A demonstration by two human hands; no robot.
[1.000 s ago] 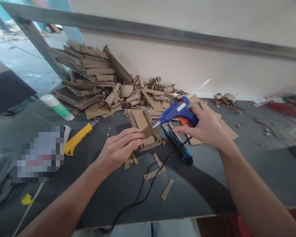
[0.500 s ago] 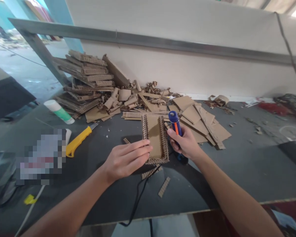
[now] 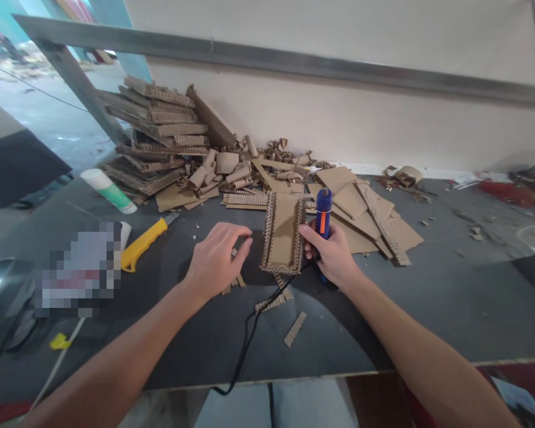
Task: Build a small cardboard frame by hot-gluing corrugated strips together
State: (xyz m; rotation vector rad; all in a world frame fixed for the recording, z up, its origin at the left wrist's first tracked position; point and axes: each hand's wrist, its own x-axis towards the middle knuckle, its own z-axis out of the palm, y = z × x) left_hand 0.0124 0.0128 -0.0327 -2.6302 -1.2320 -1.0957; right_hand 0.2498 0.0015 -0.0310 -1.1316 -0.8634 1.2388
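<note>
My right hand (image 3: 330,249) is wrapped round a blue hot glue gun (image 3: 324,208) with an orange trigger; its nozzle points up and away from me. The thumb of that hand also presses the right edge of a shallow cardboard tray (image 3: 288,232), whose low walls are corrugated strips. To the left of the tray, my left hand (image 3: 220,255) is open and apart from it, with a gap between thumb and fingers. Short corrugated strips (image 3: 295,329) lie on the table below, and a black cord (image 3: 248,339) runs toward the front edge.
Behind the tray lie heaped cardboard scraps (image 3: 225,163), with stacked cardboard trays (image 3: 173,128) at back left. Flat cardboard pieces (image 3: 356,214) lie right. A yellow utility knife (image 3: 142,244) and a white-green glue stick (image 3: 109,190) are on the left, beside a blurred object (image 3: 82,267).
My left hand has let go of the tray and moved left. The tray has shifted slightly up and right, and my right thumb now touches its edge; the glue gun stays in my right hand.
</note>
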